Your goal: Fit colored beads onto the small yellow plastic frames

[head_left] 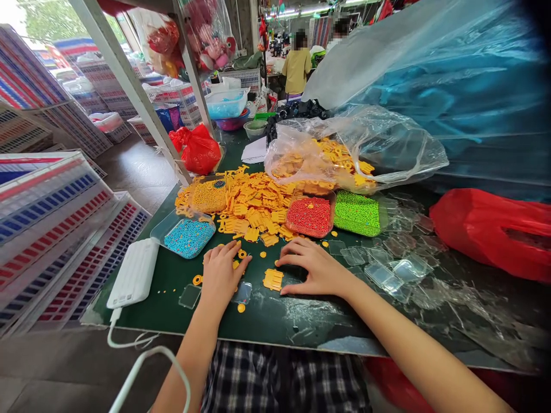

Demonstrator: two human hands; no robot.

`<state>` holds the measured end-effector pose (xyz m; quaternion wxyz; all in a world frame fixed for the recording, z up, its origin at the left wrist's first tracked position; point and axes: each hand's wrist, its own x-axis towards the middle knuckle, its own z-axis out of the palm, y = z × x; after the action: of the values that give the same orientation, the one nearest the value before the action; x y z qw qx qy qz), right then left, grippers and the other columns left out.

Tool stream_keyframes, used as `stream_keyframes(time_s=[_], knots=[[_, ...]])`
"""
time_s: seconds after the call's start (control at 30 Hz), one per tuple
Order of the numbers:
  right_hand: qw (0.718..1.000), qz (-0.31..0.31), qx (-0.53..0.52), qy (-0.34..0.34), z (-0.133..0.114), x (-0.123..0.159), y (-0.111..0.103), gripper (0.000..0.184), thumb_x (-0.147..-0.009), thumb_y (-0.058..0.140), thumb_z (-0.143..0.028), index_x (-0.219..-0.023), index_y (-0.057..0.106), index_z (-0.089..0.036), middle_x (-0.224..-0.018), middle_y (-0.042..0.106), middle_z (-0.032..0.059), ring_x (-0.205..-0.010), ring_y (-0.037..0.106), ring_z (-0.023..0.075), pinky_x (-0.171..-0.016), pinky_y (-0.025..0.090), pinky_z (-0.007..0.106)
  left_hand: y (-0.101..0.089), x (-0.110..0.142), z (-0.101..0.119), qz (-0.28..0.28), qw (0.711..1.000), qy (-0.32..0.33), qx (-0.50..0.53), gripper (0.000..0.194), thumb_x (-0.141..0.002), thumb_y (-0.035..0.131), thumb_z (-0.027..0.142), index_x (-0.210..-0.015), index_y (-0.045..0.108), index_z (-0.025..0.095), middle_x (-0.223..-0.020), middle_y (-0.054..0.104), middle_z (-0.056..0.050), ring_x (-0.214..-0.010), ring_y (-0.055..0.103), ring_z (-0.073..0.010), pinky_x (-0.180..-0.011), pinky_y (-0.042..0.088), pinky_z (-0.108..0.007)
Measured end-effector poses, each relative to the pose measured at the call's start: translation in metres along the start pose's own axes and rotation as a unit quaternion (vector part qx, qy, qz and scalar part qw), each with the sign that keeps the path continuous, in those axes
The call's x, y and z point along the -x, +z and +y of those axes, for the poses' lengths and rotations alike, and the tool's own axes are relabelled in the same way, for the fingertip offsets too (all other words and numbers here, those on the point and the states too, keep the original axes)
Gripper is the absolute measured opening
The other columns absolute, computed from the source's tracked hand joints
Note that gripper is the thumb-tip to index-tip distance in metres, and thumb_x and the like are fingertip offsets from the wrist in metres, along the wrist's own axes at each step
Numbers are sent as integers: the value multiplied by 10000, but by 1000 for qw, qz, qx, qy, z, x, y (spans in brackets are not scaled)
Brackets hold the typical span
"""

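Observation:
My left hand (222, 272) rests on the dark green table (275, 315) with its fingers bent down over small yellow rings and a clear plastic piece (242, 293). Whether it grips any of them is hidden. My right hand (316, 268) lies palm down, fingers spread, just right of a flat yellow plastic piece (273, 279), thumb near its edge. Just behind both hands lies a heap of yellow plastic pieces (253, 209). Trays of blue beads (188, 236), yellow beads (209, 196), red beads (309, 215) and green beads (357, 213) surround it.
A white power bank (134, 272) with a cable lies at the left. Clear plastic lids (390, 269) are scattered at the right. A clear bag of yellow pieces (344, 152) and red bags (495, 229) stand behind. Striped crates (51, 229) stack left. A person (297, 69) stands far back.

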<state>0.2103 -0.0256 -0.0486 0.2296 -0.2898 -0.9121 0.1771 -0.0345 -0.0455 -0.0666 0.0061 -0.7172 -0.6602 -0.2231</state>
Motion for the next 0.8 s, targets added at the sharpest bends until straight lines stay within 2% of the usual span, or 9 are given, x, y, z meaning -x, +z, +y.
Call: stream_keyframes(time_s=[0.17,0.23,0.37,0.43,0.5,0.57,0.63,0.7,0.8], knots=[[999,-10,23,-35,-3,0,3,359,-804,668,-531,-965,716,-214,-984,652,64,-930,555,214,-834,444,380,-3,0,0,-17,998,59,7,226,-876,601,371,-981,744,231,-1094,733,-63,-954,658,-266,-937,486,-426],[998,-12,33,-45,-5,1,4,337,-828,645,-522,-959,724,-222,-989,657,65,-944,553,216,-833,440,376,-8,1,2,-10,998,58,13,250,-907,546,365,-959,751,231,-1030,751,-61,-926,674,-255,-907,506,-396],[997,-12,59,-54,-5,3,3,299,-866,609,-494,-951,728,-234,-1005,660,65,-969,551,219,-833,430,372,-17,5,11,42,996,-28,70,306,-925,498,389,-976,754,231,-881,767,-50,-782,699,-213,-704,538,-294],[994,-13,87,-63,-4,4,3,282,-890,583,-471,-962,725,-238,-998,659,62,-948,553,215,-820,425,369,-18,6,17,70,982,-86,153,336,-913,511,438,-1017,744,219,-834,762,-40,-680,681,-171,-612,526,-249],[989,-12,122,-78,-3,5,3,275,-912,557,-448,-967,721,-235,-982,657,61,-920,554,213,-803,419,366,-17,8,23,61,964,-108,236,372,-890,543,458,-1094,715,199,-773,748,-22,-592,641,-134,-564,515,-223],[985,-11,143,-92,-2,4,3,278,-924,540,-434,-943,719,-223,-963,658,62,-899,553,210,-786,413,358,-15,10,27,22,959,-88,269,398,-871,576,433,-1171,678,192,-724,730,-1,-543,600,-112,-543,499,-209],[984,-8,148,-103,-1,3,4,284,-926,538,-434,-918,716,-213,-937,659,59,-882,552,204,-773,410,348,-13,10,30,-21,967,-51,247,380,-871,580,387,-1201,662,217,-718,727,15,-525,579,-101,-541,477,-204],[983,-2,148,-110,-1,2,5,285,-926,538,-436,-912,712,-211,-918,658,52,-864,551,199,-764,410,342,-11,10,30,-49,978,-12,204,323,-881,566,354,-1164,681,246,-726,730,19,-562,603,-109,-567,468,-208],[981,12,155,-118,1,0,4,295,-929,531,-439,-868,711,-214,-905,658,42,-853,549,197,-760,414,343,-11,9,29,-55,987,57,139,249,-896,548,338,-1055,720,253,-700,709,6,-638,625,-134,-625,459,-234]])
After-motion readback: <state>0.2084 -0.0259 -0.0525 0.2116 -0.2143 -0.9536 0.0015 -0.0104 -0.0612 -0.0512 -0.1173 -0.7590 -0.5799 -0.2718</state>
